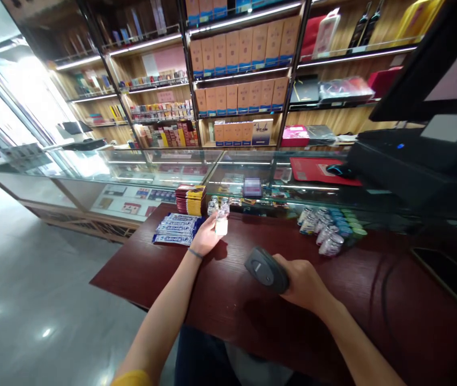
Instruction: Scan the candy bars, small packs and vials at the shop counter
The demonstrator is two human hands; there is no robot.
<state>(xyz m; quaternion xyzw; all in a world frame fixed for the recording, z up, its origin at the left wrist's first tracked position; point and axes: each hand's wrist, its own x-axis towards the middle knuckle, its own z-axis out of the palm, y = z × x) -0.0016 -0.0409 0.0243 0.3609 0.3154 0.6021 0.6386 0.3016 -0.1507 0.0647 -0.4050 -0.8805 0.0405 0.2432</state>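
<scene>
My left hand (205, 234) is closed around a small bottle (220, 226), whose side glares white under bright light. Just behind it on the counter stand a few similar small bottles (212, 206). My right hand (302, 281) grips a dark grey handheld barcode scanner (266, 269), its head pointing left toward the bottle, with a gap between them. To the left of my left hand lie several blue-and-white wrapped sticks (175, 229). Behind those rises a stack of red-and-yellow packets (190, 200).
On the dark red counter (228, 300), several small bottles (330, 241) stand in rows to the right. A phone (449, 276) lies at far right, below a black monitor (445, 69). Beyond is a glass display case (164, 170), with a red folder (320, 171) on it. Boxed shelves line the wall.
</scene>
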